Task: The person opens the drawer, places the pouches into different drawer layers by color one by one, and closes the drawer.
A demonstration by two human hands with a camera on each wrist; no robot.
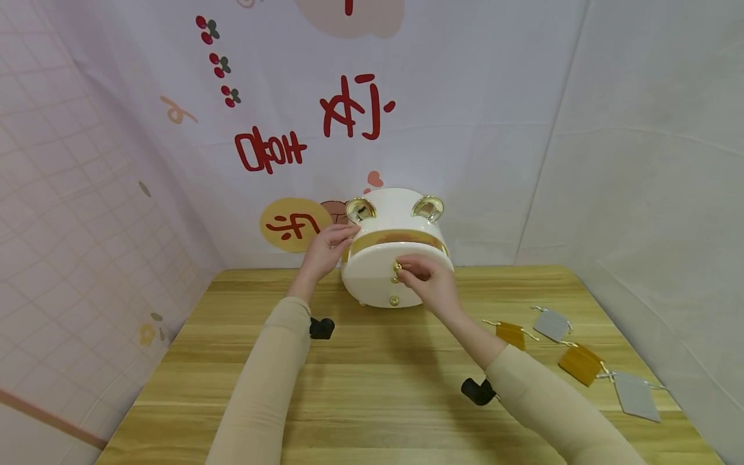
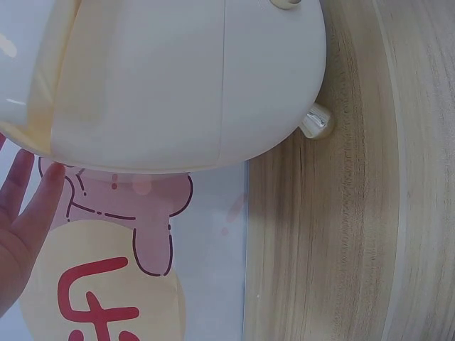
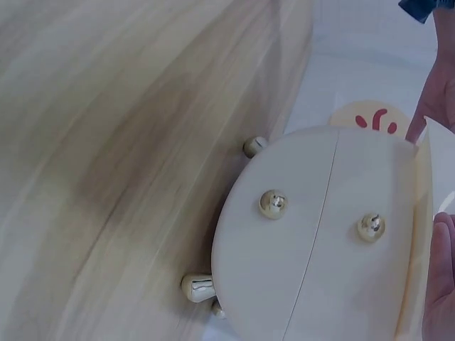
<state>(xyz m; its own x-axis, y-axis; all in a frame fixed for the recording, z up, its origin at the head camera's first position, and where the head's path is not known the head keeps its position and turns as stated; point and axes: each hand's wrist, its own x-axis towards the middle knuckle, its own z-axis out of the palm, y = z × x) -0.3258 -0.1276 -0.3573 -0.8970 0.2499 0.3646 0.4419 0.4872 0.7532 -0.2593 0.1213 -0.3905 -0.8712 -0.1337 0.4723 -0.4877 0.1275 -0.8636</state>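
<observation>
1. White box: upright on gold feet at the middle of the table's back edge, front toward the person. Two gold rings up top, amber band above the front panel.
2. Box vs hands: between them, left hand at its upper left, right hand in front, right of its centre line.
3. Left hand: fingers extended, fingertips at the box's side by the band; grasps nothing.
4. Right hand: thumb and forefinger narrow, pinching a small gold piece at the front panel. Can't tell if that piece is fixed to the box.
5. Two round knobs on the front, one each side of the seam, both uncovered in the right wrist view.
6. Toward the table's right edge: two amber pouches and two grey pouches, corded, lying flat, well apart from the box.
7. Behind the back edge: pale cloth, red characters.
</observation>
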